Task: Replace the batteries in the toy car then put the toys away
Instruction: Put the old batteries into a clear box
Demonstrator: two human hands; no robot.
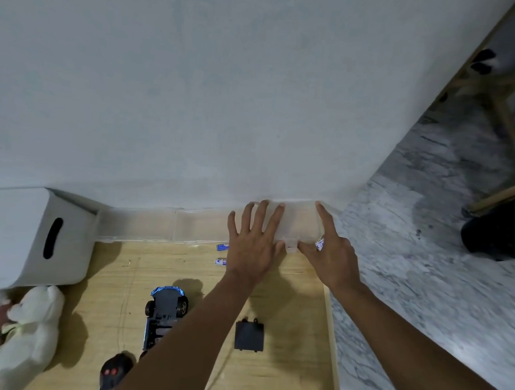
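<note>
1. Both hands rest on a small clear plastic box [301, 224] that sits at the far edge of the wooden table [285, 372], against the white wall [226, 88].
2. The left hand [252, 248] lies flat on the box's left part, fingers spread and pointing toward the wall, holding nothing.
3. The right hand [332, 258] is on the box's right side, index finger stretched along its right edge; the thumb reaches in toward the small latch [290, 245] at the front. Whether it presses the latch cannot be told. A small white item shows at the knuckles — too small to identify.
4. Two batteries [222, 254] with blue-and-white labels lie on the table just left of the left hand, one behind the other.
5. The toy car [163, 315] — blue, with black wheels — lies upside down nearer the person, its underside up, partly hidden by the left forearm.
6. A black cover [249, 335] lies flat on the table to the right of the car, apart from it.
7. A black remote [115, 373] with red buttons sits at the near edge, below the car.
8. A white teddy bear [31, 329] lies at the left, in front of a white bin [24, 236] with a slot handle.
9. A longer clear container [159, 225] runs along the wall between the bin and the box.
</note>
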